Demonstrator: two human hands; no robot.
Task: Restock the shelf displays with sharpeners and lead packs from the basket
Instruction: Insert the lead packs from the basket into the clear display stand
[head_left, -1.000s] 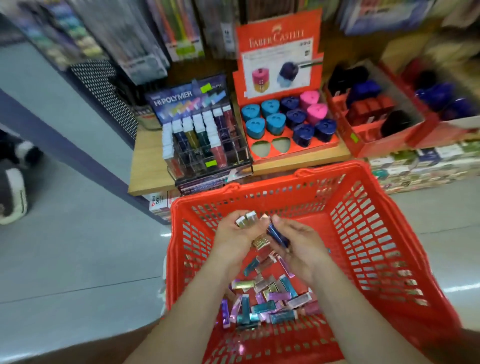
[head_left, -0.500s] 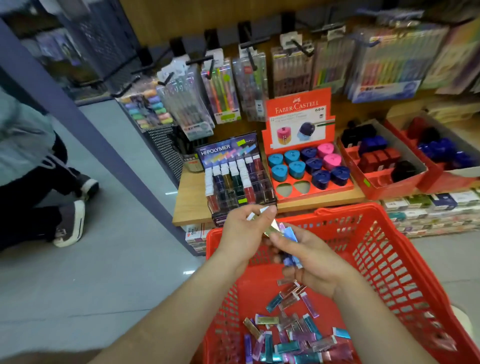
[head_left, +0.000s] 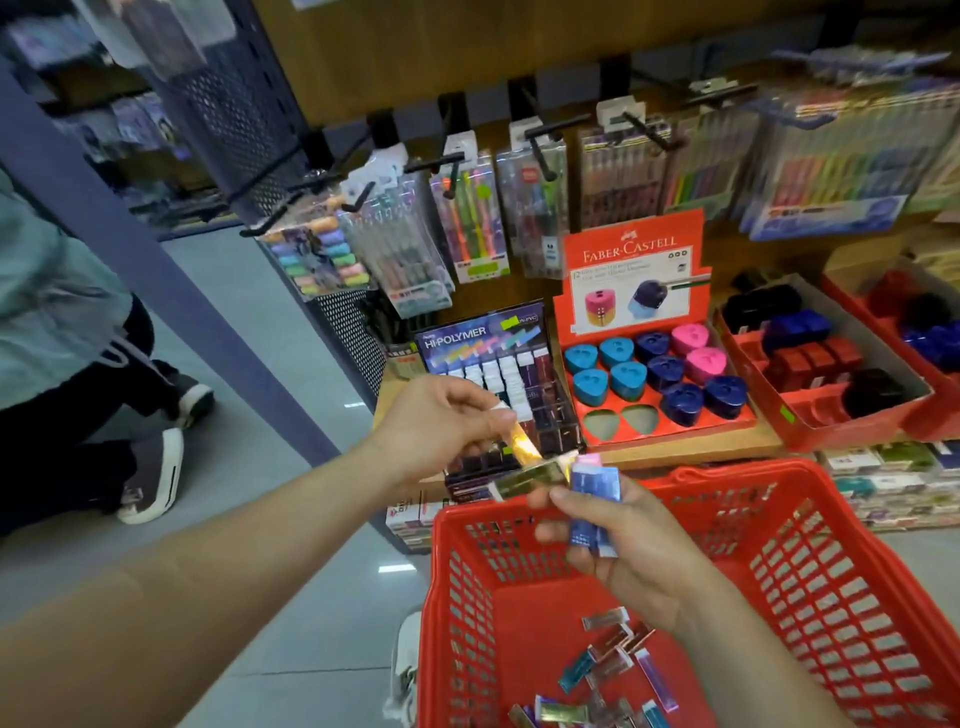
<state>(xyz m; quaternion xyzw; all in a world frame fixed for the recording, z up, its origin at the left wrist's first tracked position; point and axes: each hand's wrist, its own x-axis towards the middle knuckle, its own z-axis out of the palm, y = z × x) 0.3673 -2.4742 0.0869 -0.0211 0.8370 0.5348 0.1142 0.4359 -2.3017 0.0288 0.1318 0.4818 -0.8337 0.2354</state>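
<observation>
The left hand (head_left: 441, 426) has come up from the red basket (head_left: 753, 472) and now pinches one gold lead pack (head_left: 522, 444) by its white cap. It is just in front of the Hi-Polymer display rack (head_left: 498, 364) at the wooden shelf's left front corner. The right hand (head_left: 623, 540), raised too, grips a bunch of blue lead packs (head_left: 595, 499) and another gold one over the basket's far rim. Gathering seems over, so slotting looks next. Loose packs (head_left: 608, 654) remain on the basket floor. The Faber-Castell sharpener tray (head_left: 675, 434) shows two vacant slots.
</observation>
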